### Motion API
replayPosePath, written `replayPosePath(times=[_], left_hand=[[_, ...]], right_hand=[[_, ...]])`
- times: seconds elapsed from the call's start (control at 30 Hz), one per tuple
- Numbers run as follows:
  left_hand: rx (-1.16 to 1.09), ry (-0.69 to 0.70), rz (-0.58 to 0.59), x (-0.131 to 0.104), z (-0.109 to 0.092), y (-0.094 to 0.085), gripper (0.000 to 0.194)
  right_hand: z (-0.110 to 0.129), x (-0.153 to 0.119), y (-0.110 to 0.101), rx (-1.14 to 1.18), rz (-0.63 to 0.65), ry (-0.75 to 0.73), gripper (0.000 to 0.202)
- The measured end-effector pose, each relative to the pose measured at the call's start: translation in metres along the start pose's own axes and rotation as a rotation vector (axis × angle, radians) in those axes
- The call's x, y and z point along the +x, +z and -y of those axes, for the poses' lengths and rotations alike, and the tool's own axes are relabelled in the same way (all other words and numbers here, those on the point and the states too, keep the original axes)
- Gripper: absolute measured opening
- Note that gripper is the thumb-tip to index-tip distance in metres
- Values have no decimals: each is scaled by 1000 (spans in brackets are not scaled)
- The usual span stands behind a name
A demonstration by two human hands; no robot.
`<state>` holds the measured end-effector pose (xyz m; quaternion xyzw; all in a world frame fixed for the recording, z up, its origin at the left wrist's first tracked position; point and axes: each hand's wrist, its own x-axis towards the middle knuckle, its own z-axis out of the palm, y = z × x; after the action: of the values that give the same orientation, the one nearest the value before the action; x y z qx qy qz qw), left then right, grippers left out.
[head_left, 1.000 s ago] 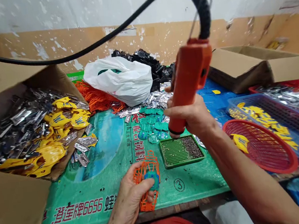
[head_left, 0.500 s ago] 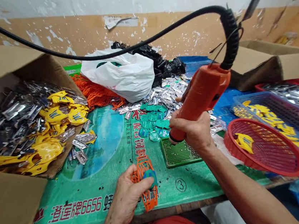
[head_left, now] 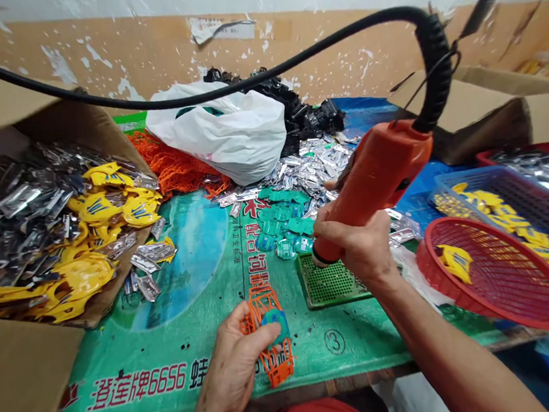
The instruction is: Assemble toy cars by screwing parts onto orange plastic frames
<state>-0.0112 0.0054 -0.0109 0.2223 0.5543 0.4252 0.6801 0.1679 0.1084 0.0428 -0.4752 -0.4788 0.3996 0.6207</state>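
Note:
My left hand (head_left: 238, 346) grips an orange plastic frame (head_left: 278, 363) above the green sheet, its thumb pressing on a small teal part (head_left: 276, 325) set in the frame. My right hand (head_left: 358, 243) is wrapped round a red-orange power screwdriver (head_left: 375, 175), tilted with its dark nose down at the left part of a green perforated tray (head_left: 326, 287). The tool's tip is too small to make out. Behind the tray, teal parts (head_left: 283, 221) lie in a loose group beside a pile of silvery pieces (head_left: 314, 165).
At the left a cardboard box (head_left: 30, 372) holds silvery and yellow parts. A white bag (head_left: 227, 135) stands behind, between orange frames (head_left: 160, 163) and black parts (head_left: 311, 119). A red basket (head_left: 495, 273) and blue basket (head_left: 469, 177) are at the right. A black cable (head_left: 193, 100) hangs across.
The view has shifted slightly, so the red basket appears farther right. Both hands keep their holds, and the screwdriver stays over the tray's left part.

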Motion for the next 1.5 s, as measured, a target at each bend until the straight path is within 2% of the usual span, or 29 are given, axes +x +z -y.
replayPosePath(times=[0.13,0.3,0.5,0.67,0.8,1.03,1.2,1.5], left_hand=[[-11,8,34,0,0,1,37],[5,-8,-23,-2,-4,4,37],[-39,-14,10,-3,-5,13,38],[-93,-35,38,-1,-2,20,34],[-107,-37,58,1,1,23,34],[-151,-15,58,6,9,21,38],[-183,-33,54,4,9,20,42],[-198,-17,111,5,12,18,37]], right_hand=[[-1,-1,0,-15,12,-6,29],[3,-4,2,-31,13,-28,37],[3,-6,2,-37,23,-27,20],[5,-2,-3,-2,-40,-47,26],[20,-1,-7,70,-76,-77,24],[50,-36,2,305,62,-65,45],[52,-57,8,348,188,-18,52],[48,-68,13,353,234,-15,53]])
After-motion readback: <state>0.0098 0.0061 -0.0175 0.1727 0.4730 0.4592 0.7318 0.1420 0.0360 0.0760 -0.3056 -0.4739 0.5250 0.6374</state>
